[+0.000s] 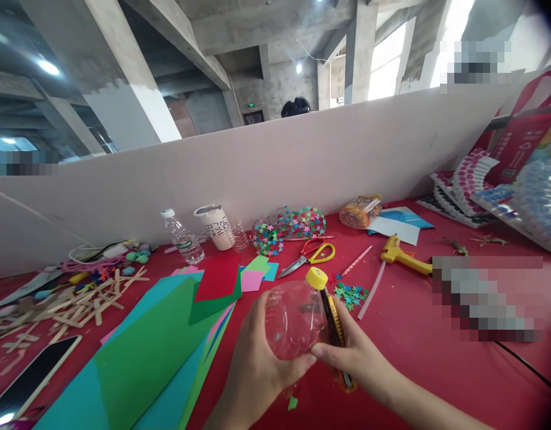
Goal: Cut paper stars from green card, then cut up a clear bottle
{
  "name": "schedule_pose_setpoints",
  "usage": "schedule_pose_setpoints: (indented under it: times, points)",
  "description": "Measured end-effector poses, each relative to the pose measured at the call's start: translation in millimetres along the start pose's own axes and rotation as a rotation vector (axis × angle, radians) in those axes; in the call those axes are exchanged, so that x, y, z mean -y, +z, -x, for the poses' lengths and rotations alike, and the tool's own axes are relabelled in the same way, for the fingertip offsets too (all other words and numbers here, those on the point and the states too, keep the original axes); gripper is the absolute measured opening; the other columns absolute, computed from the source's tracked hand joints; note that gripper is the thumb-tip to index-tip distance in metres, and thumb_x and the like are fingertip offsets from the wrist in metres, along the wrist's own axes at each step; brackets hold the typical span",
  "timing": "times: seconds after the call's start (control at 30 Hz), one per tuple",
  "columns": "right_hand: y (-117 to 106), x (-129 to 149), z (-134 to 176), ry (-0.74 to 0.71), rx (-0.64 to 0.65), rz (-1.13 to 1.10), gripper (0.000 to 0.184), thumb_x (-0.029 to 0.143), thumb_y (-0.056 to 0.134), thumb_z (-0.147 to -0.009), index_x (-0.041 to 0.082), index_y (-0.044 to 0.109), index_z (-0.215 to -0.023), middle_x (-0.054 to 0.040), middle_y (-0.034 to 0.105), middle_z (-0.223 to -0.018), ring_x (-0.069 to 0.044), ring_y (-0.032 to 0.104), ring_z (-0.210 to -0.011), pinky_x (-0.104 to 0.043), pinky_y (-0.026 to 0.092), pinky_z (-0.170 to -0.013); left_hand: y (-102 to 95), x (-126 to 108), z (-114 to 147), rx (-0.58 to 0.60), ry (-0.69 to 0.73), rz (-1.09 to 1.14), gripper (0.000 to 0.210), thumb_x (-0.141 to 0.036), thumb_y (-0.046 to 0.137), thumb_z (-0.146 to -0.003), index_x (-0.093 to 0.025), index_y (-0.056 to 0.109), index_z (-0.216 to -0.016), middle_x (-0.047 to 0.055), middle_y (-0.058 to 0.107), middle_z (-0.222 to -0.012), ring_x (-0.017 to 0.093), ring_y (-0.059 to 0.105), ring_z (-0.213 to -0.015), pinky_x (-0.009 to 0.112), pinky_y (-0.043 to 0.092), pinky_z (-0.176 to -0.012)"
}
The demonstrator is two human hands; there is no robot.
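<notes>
My left hand (264, 364) is wrapped round a clear plastic bottle (293, 319), its thumb across the near side. A yellow cap (317, 278) shows at the bottle's upper right. Closed around a black and yellow utility knife (334, 322), my right hand (353, 346) keeps the knife along the bottle's right side, thumb tip close to the left thumb. Whether the blade is out I cannot tell. Just beyond the hands lie scissors (322, 253) with red and yellow handles and a pile of star sequins (350, 295).
Coloured paper sheets (145, 352) spread to the left, near craft sticks (96, 301) and a phone (31, 382). A water bottle (185, 242), a paper cup (216, 228) and a star-covered bottle (304, 224) stand or lie by the partition (257, 167). A yellow glue gun (403, 257) lies right.
</notes>
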State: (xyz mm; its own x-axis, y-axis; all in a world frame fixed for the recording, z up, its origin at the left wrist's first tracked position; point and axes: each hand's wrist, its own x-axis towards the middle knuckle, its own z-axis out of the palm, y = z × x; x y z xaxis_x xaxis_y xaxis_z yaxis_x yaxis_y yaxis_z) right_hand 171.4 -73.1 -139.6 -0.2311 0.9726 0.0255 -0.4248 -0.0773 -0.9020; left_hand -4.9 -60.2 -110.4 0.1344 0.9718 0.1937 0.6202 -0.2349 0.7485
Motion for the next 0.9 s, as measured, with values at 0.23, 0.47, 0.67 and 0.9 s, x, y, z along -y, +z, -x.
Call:
schedule_pose_setpoints:
  times: [0.23, 0.47, 0.67, 0.9]
  points:
    - [-5, 0, 0, 0.103, -0.032, 0.094, 0.077, 0.043, 0.081, -0.066, 0.029, 0.039, -0.129, 0.0022, 0.061, -0.087, -0.007, 0.047, -0.047, -0.021, 0.04, -0.043, -8.4, 0, -3, 0.053, -0.031, 0.012, 0.089, -0.052, 0.073, -0.064, -0.022, 0.033, -0.138, 0.015, 0.045, -0.14, 0.032, 0.043, -0.13, 0.047, 0.038, -0.104]
    - [-6, 1, -3, 0.149, -0.093, 0.124, 0.065, 0.045, 0.074, -0.071, 0.023, 0.039, -0.122, 0.0118, 0.049, -0.054, -0.008, 0.045, -0.038, -0.018, 0.037, -0.04, -25.2, 13, -3, 0.327, -0.029, 0.036, 0.11, -0.048, 0.075, -0.064, -0.028, 0.01, -0.15, 0.014, 0.033, -0.151, 0.035, 0.037, -0.135, 0.047, 0.044, -0.099]
    - [-16, 2, -15, 0.147, -0.192, 0.147, 0.018, 0.035, 0.058, -0.082, 0.022, 0.048, -0.088, 0.0127, 0.039, -0.046, -0.007, 0.035, -0.038, -0.017, 0.033, -0.037, -29.1, 14, -9, 0.175, -0.12, -0.263, 0.099, -0.049, 0.064, -0.072, -0.018, 0.01, -0.148, 0.019, 0.029, -0.152, 0.033, 0.03, -0.138, 0.049, 0.034, -0.106]
    - [-21, 13, -13, 0.197, -0.119, 0.243, 0.034, 0.052, 0.052, -0.087, 0.021, 0.046, -0.076, 0.008, 0.049, -0.058, -0.006, 0.041, -0.04, -0.017, 0.031, -0.034, -31.3, 14, -13, 0.199, -0.159, -0.544, 0.096, -0.06, 0.054, -0.075, -0.006, 0.019, -0.147, 0.026, 0.03, -0.15, 0.038, 0.031, -0.137, 0.049, 0.036, -0.103]
